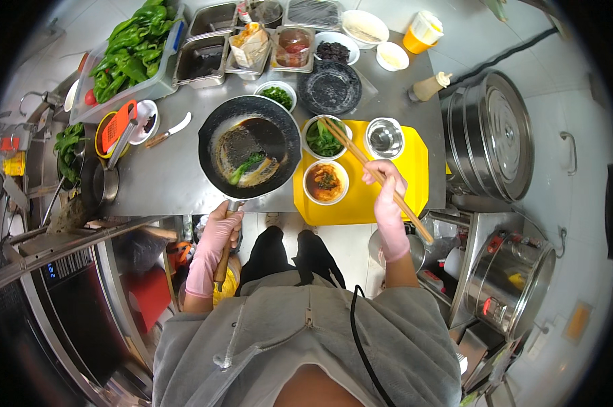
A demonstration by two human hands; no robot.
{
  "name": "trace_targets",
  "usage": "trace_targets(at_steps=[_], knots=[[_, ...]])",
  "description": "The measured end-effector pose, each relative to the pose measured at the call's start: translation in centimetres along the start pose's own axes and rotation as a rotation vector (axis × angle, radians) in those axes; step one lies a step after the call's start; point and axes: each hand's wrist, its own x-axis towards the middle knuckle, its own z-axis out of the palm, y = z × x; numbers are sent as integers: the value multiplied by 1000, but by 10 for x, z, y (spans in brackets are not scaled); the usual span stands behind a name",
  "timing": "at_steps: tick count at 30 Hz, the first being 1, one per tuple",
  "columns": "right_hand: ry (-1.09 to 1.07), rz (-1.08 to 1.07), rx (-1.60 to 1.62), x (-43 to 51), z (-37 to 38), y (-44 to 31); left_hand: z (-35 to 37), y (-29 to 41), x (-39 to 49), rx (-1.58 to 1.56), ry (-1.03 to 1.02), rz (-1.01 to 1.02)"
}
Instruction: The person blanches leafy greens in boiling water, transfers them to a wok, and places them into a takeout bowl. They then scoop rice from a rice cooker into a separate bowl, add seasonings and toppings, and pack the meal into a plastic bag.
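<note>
My left hand, in a pink glove, grips the wooden handle of a dark frying pan. Inside the pan lie a stalk of leafy greens and some brown sauce. Long wooden chopsticks are held in my gloved right hand. Their tips are at a white bowl of cooked greens on a yellow tray. Nearer me on that tray is a white bowl of pale food in reddish-brown sauce. A bowl of clear liquid stands at the tray's far right.
A bin of green peppers and metal ingredient trays line the back. A knife lies left of the pan. Chopped green herbs and a black round dish sit behind it. A squeeze bottle and large steel pot are right.
</note>
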Motion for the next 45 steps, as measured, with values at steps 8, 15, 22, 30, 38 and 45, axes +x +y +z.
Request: trace_targets(at_steps=[8, 15, 22, 30, 38, 45], knots=[[-748, -218, -5, 29, 44, -22, 14, 8, -9, 62, -59, 14], [-752, -23, 72, 46, 53, -9, 28, 20, -25, 129, -54, 49], [-582, 241, 250, 47, 66, -1, 33, 24, -22, 109, -74, 59], [22, 478, 625, 37, 64, 12, 38, 25, -11, 102, -123, 24], [469, 509, 842, 38, 19, 25, 31, 21, 10, 75, -75, -9], [483, 283, 661, 21, -25, 51, 15, 17, 18, 146, -15, -1]])
